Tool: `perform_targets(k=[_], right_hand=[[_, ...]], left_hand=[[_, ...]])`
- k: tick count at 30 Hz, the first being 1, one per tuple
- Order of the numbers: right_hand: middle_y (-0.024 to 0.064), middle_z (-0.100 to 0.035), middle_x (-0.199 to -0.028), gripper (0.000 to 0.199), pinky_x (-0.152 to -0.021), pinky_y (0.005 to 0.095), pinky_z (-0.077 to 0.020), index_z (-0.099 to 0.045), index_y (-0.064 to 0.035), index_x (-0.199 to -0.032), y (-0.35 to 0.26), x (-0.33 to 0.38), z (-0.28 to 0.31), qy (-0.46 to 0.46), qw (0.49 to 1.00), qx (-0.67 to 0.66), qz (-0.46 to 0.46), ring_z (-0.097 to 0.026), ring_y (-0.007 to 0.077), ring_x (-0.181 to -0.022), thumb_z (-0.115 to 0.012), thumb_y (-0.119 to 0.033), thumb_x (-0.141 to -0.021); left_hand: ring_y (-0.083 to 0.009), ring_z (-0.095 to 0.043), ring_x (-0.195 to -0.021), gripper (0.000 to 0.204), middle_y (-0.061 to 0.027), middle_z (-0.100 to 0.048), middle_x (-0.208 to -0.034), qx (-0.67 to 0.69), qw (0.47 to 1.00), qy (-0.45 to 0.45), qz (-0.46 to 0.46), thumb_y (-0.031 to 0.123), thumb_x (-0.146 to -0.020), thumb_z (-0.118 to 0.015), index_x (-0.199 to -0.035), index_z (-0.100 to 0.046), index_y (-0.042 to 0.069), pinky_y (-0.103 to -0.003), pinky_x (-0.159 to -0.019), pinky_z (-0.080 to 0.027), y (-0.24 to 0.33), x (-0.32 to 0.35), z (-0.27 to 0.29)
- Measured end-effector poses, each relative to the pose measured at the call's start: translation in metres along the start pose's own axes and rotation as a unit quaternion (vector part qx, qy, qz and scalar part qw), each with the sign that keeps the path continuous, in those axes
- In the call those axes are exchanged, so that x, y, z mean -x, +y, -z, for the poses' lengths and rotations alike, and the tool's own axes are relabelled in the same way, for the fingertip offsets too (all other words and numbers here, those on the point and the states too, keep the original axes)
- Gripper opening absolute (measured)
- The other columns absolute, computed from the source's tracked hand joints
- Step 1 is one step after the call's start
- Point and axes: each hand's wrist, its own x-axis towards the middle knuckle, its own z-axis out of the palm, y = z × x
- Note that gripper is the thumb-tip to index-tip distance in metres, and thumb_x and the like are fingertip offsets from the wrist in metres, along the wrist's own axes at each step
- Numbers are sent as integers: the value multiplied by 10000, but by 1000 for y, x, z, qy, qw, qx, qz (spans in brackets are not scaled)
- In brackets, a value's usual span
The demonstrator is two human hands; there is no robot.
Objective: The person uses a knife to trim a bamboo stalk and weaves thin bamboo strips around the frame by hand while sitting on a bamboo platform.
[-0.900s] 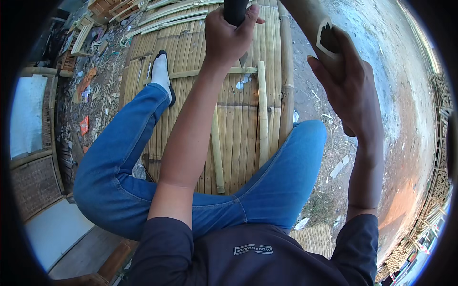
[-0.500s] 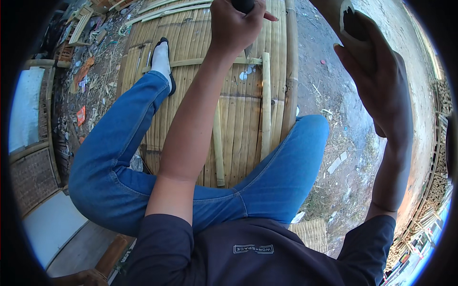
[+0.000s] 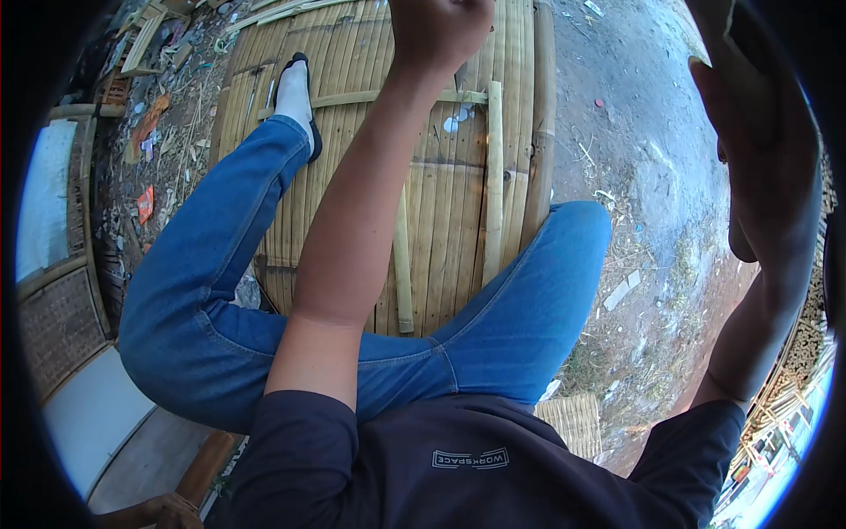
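Note:
At the top edge my left hand (image 3: 445, 33) is closed around an upright chisel-like tool. The tool's dark handle shows only in the earlier frame; now its narrow blade (image 3: 460, 78) peeks out below the fist, above a bamboo crosspiece (image 3: 352, 99). This crosspiece meets an upright bamboo strip (image 3: 494, 185) near its right end, and a second strip (image 3: 404, 273) runs partly behind my left forearm. At the upper right, my raised right hand (image 3: 765, 115) grips a thick wooden mallet-like piece (image 3: 710, 16), in shadow and mostly cut off by the picture's edge.
Beneath me is a slatted bamboo platform (image 3: 441, 212) with a thick pole (image 3: 542, 132) along its right side. My bent legs (image 3: 220, 220) flank the work. Scraps and litter (image 3: 145, 207) cover the ground at left; bamboo bundles (image 3: 797, 353) lie far right.
My right hand has swung outward to the right with the wooden piece, away from the left hand. My left hand has shifted slightly up in the picture, still holding the tool.

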Motion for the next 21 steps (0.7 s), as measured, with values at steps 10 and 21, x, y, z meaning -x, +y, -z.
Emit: perform_targets(k=[10, 21], right_hand=[[144, -696, -1177, 476, -926, 377, -572, -541, -54, -1402, -3, -1, -1, -30, 998, 31, 42, -690, 260, -1041, -703, -182, -973], [143, -691, -1152, 461, -900, 375, -573, -540, -48, -1379, -6, -9, -1, -40, 996, 52, 56, -688, 258, -1012, -700, -177, -967]], left_hand=[[-197, -583, -451, 282, -74, -560, -513, -102, 992, 5, -71, 25, -886, -623, -616, -543, 1, -359, -465, -432, 6, 7, -20], [-166, -544, -416, 339, -67, -534, -489, -59, 995, 52, -61, 70, -899, -638, -592, -514, 0, -361, -439, -394, -3, 8, -4]])
